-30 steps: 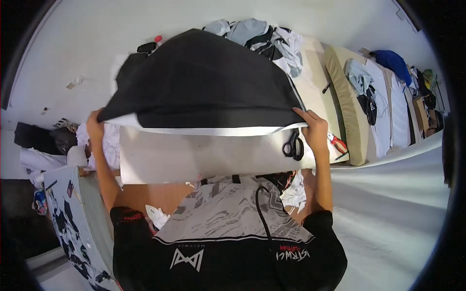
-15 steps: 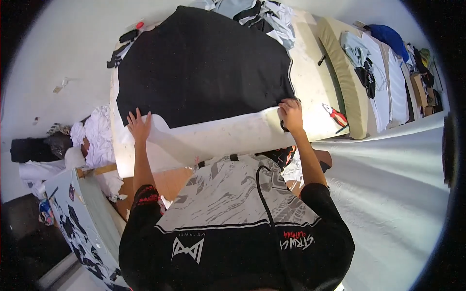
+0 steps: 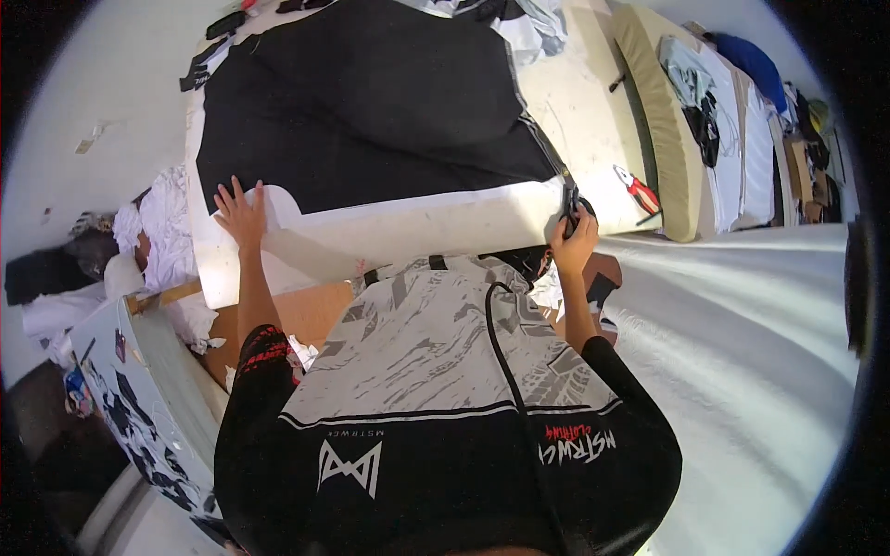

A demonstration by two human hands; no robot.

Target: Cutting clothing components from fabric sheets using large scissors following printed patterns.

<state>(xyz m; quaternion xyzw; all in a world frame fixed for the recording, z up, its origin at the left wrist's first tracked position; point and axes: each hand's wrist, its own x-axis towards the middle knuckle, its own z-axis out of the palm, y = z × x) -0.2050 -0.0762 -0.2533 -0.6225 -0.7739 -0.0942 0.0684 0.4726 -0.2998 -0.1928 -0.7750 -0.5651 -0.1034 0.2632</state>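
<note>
while the left hand (image 3: pixel 243 219) lies flat and spread, likely steadying the black fabric (image 3: pixel 371 111), the right hand (image 3: pixel 575 239) grips scissors (image 3: pixel 570 192) at the fabric's near right corner.

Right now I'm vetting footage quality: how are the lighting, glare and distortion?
All in the head view: a bright patch washes out the table near the right hand; the black cloth shows only faint folds; light and shadow streak the white sheet; the fisheye's corners fall to black.
</note>
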